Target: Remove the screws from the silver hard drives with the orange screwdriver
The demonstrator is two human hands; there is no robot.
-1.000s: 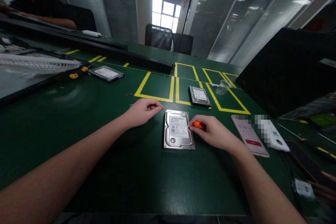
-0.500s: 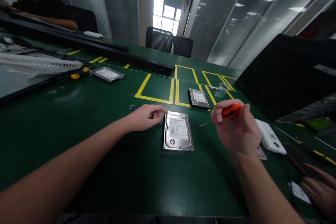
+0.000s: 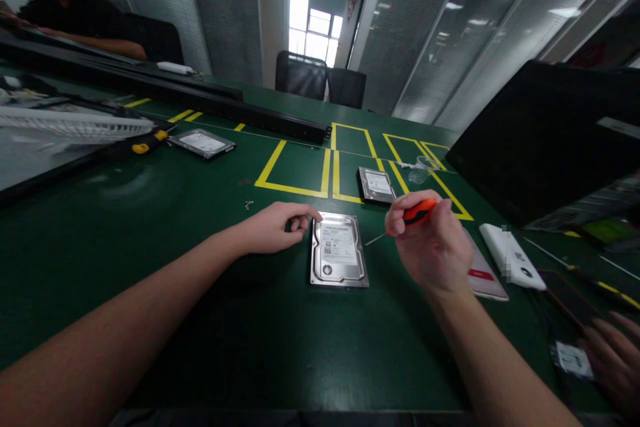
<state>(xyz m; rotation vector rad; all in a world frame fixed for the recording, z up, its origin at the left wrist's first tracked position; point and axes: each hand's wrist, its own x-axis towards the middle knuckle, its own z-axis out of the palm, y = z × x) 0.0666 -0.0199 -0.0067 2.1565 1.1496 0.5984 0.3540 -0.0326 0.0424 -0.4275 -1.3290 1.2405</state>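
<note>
A silver hard drive (image 3: 339, 251) lies label-up on the green table (image 3: 200, 293) in front of me. My left hand (image 3: 277, 227) rests on the table at the drive's upper left corner, fingers curled with the tips touching its edge. My right hand (image 3: 433, 243) is raised just right of the drive, closed on an orange-handled screwdriver (image 3: 417, 212). The thin shaft points left and down toward the drive's right edge, its tip a little above the table.
A second hard drive (image 3: 376, 185) lies in a yellow-taped box behind, a third (image 3: 201, 142) at the far left by a yellow-handled tool (image 3: 145, 143). A phone (image 3: 483, 273) and a white device (image 3: 513, 257) lie right. Another person's hand (image 3: 613, 360) shows bottom right; a person sits far left.
My right hand lifted off the table beside the drive, bringing the orange screwdriver up, then drifted left toward the drive. My left hand stayed by the drive's corner. Another person's hand appeared at bottom right.
</note>
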